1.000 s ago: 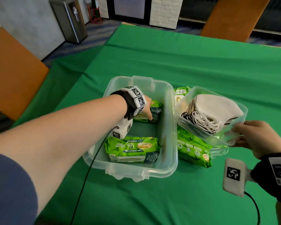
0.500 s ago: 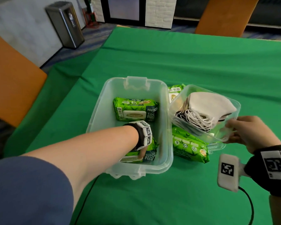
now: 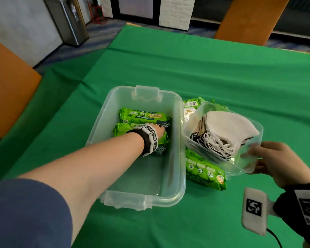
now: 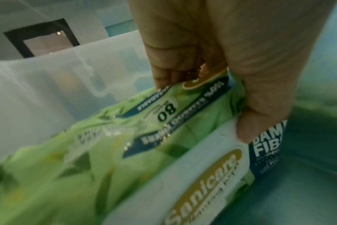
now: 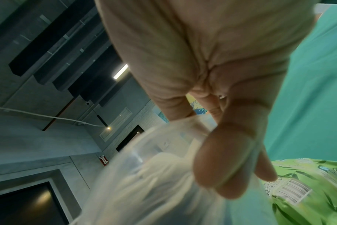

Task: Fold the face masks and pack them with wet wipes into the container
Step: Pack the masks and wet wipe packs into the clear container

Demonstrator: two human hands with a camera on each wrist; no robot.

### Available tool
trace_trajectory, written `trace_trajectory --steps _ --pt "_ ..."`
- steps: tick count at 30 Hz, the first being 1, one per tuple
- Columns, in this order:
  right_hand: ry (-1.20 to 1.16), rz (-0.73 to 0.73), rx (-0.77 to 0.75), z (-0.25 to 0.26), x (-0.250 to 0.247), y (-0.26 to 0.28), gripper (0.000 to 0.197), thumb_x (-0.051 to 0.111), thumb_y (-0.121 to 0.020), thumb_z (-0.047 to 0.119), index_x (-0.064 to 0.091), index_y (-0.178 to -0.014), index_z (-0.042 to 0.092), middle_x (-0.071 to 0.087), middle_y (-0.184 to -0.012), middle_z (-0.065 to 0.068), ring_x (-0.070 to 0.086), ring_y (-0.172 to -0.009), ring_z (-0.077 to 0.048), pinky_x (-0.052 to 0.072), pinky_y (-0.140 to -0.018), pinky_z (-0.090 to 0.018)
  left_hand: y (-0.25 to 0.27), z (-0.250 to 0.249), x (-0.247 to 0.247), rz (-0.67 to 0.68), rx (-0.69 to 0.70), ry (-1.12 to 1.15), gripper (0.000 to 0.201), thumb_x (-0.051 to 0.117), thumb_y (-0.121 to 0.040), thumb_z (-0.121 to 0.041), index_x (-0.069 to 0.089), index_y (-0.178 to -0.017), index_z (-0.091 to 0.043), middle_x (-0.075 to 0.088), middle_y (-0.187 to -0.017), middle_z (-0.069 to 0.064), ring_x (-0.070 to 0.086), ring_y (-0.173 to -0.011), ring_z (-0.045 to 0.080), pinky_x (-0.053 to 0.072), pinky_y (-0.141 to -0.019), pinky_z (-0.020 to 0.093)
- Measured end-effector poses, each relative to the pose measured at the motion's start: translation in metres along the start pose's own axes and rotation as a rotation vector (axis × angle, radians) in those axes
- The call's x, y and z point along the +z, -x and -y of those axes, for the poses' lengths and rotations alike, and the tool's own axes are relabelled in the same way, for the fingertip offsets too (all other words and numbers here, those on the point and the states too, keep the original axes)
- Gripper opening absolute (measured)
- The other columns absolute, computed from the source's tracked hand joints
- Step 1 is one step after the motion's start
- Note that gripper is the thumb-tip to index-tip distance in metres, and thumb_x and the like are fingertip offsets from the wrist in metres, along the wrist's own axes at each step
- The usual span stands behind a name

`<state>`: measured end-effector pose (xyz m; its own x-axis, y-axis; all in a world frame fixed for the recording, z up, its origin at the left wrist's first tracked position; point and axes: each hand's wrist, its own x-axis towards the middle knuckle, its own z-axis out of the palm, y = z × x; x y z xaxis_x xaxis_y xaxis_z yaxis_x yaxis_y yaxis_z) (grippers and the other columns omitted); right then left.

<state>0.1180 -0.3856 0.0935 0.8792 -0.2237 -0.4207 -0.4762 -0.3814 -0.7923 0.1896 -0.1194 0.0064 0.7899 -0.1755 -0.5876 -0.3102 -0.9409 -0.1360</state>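
Observation:
A large clear container [image 3: 179, 144] stands mid-table on the green cloth. Two green wet wipes packs lie at its far end: one against the far wall [image 3: 143, 116], the other [image 3: 123, 128] just in front of it. My left hand [image 3: 157, 131] reaches into the container and grips this nearer pack [image 4: 164, 152], fingers [image 4: 164, 76] over its far edge and thumb [image 4: 248, 130] on its near face. My right hand [image 3: 268, 158] pinches the rim of a smaller clear tub [image 3: 256, 136], which is tilted and holds a stack of white face masks [image 3: 227, 129].
The tilted tub [image 5: 144, 175] rests on more green wipes packs [image 3: 204, 173] lying right of the large container; another pack [image 3: 190, 109] shows behind it. Orange chair backs stand at the left and far edges. A metal bin stands on the floor far left.
My left hand left the far pack, took hold of the near pack and moved it up against the far one. The container's near half now lies bare. My right hand kept hold of the mask tub.

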Motion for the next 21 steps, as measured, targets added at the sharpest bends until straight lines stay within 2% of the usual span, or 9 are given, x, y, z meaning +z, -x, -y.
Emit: trace_trajectory --steps 2,4,6,8,10,12,17,19,21 --pt "-0.018 0.008 0.006 0.0 0.0 0.001 0.015 0.045 -0.086 -0.008 0.055 -0.078 -0.002 0.057 -0.086 -0.03 0.052 -0.061 -0.033 0.051 -0.035 -0.028 0.0 0.0 0.006 -0.087 -0.032 0.021 0.047 0.048 -0.095 -0.013 0.031 -0.139 -0.006 0.034 -0.144 0.018 0.029 -0.135 0.032 0.029 -0.106 0.047" --pt "-0.037 0.012 0.007 -0.001 0.0 0.001 0.016 0.045 -0.087 -0.008 0.055 -0.077 -0.001 0.058 -0.084 -0.028 0.052 -0.061 -0.033 0.051 -0.036 -0.028 0.003 0.003 0.014 -0.167 -0.064 0.021 0.063 0.051 -0.094 -0.015 0.017 -0.147 -0.014 0.009 -0.155 0.015 0.007 -0.143 0.029 0.016 -0.111 0.059" --pt "-0.048 0.01 0.003 -0.003 -0.001 0.001 0.014 0.046 -0.087 -0.008 0.056 -0.079 -0.002 0.061 -0.075 -0.025 0.053 -0.056 -0.031 0.05 -0.035 -0.027 0.002 0.013 0.023 -0.189 -0.12 0.063 0.083 0.05 -0.092 -0.005 -0.007 -0.15 -0.023 -0.015 -0.157 0.009 -0.012 -0.144 0.031 0.005 -0.108 0.068" --pt "-0.049 0.001 -0.003 -0.006 -0.001 0.001 0.014 0.047 -0.086 -0.007 0.058 -0.079 -0.001 0.065 -0.059 -0.014 0.054 -0.045 -0.027 0.05 -0.036 -0.026 -0.001 0.025 0.03 -0.193 -0.196 0.123 0.094 0.044 -0.087 0.01 -0.02 -0.146 -0.026 -0.029 -0.153 0.007 -0.023 -0.141 0.033 0.003 -0.107 0.069" --pt "-0.042 -0.008 -0.003 -0.007 -0.001 0.001 0.015 0.048 -0.085 -0.008 0.059 -0.078 0.001 0.065 -0.055 -0.011 0.053 -0.043 -0.026 0.05 -0.036 -0.026 -0.002 0.032 0.035 -0.161 -0.239 0.179 0.093 0.039 -0.086 0.015 -0.022 -0.146 -0.023 -0.031 -0.152 0.009 -0.024 -0.14 0.035 0.003 -0.108 0.068" --pt "-0.033 -0.002 0.003 -0.007 -0.001 0.003 0.015 0.048 -0.084 -0.009 0.059 -0.08 0.0 0.063 -0.066 -0.02 0.052 -0.049 -0.028 0.049 -0.036 -0.026 -0.005 0.03 0.039 -0.13 -0.232 0.186 0.088 0.036 -0.089 0.013 -0.023 -0.145 -0.021 -0.029 -0.152 0.015 -0.021 -0.141 0.038 0.003 -0.109 0.066" --pt "-0.019 0.002 0.014 -0.006 0.0 0.005 0.016 0.048 -0.082 -0.011 0.059 -0.081 0.0 0.062 -0.076 -0.023 0.054 -0.039 -0.026 0.048 -0.034 -0.026 -0.012 0.02 0.039 -0.098 -0.188 0.191 0.093 0.043 -0.093 0.003 -0.027 -0.141 -0.036 -0.026 -0.149 0.028 -0.018 -0.137 0.05 0.003 -0.106 0.068" --pt "-0.021 -0.001 0.017 -0.004 0.0 0.007 0.016 0.048 -0.082 -0.012 0.059 -0.08 0.0 0.062 -0.076 -0.023 0.054 -0.037 -0.023 0.048 -0.034 -0.026 -0.01 0.018 0.037 -0.099 -0.19 0.207 0.097 0.048 -0.092 0.001 -0.027 -0.142 -0.035 -0.028 -0.148 0.027 -0.02 -0.136 0.05 0.003 -0.105 0.069" --pt "-0.02 -0.003 0.018 -0.004 -0.001 0.007 0.015 0.048 -0.083 -0.011 0.059 -0.083 -0.001 0.062 -0.077 -0.023 0.053 -0.037 -0.024 0.047 -0.033 -0.026 -0.009 0.012 0.035 -0.128 -0.173 0.229 0.096 0.051 -0.092 -0.003 -0.027 -0.143 -0.027 -0.034 -0.149 0.017 -0.025 -0.137 0.044 0.003 -0.104 0.071"
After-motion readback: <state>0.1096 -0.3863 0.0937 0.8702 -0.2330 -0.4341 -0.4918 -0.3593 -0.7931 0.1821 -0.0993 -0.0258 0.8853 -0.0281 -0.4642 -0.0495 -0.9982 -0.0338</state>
